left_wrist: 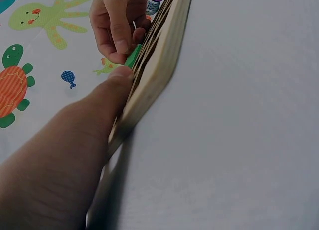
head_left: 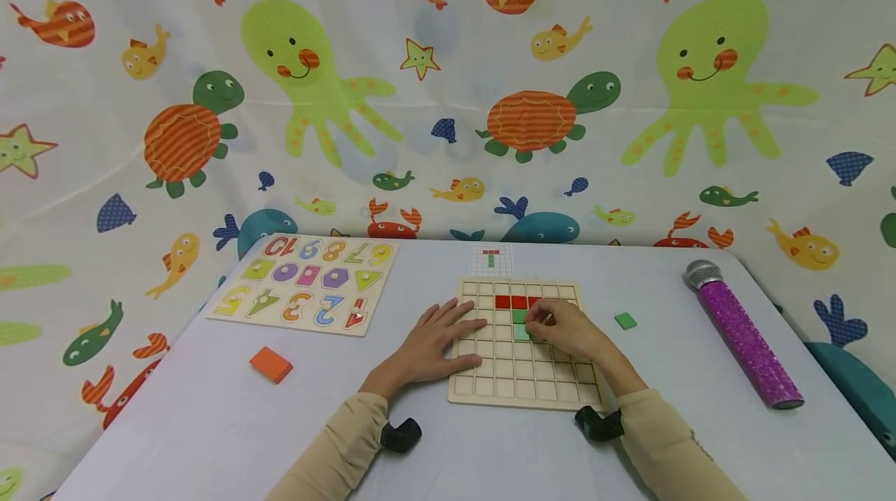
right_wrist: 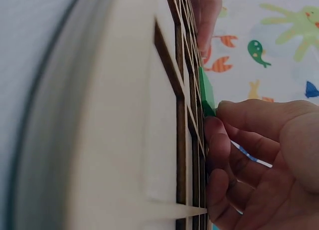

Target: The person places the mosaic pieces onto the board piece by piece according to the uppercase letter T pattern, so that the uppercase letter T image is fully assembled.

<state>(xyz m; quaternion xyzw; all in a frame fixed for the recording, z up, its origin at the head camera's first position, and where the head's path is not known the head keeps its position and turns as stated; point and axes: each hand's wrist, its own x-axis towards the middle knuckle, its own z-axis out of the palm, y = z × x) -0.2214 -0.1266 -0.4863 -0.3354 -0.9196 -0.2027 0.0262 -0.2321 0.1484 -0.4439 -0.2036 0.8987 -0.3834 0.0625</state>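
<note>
A wooden grid board (head_left: 490,390) lies on the white table. My left hand (head_left: 435,341) rests on its left edge with the fingers spread. Over the middle of the grid, my right hand (head_left: 570,330) pinches a light green square tile (head_left: 521,334) by its edge. In the right wrist view that green tile (right_wrist: 206,93) stands tilted against the grid, at the thumb and fingertips. Just above it sits another green tile (head_left: 519,317), below a row of red tiles (head_left: 518,303), whose right end is partly behind my right hand.
A small card (head_left: 492,261) with a red and green T pattern lies behind the board. To the right are a loose green tile (head_left: 625,320) and a purple glittery microphone (head_left: 752,341). A number puzzle board (head_left: 280,295) and an orange block (head_left: 271,365) lie at left.
</note>
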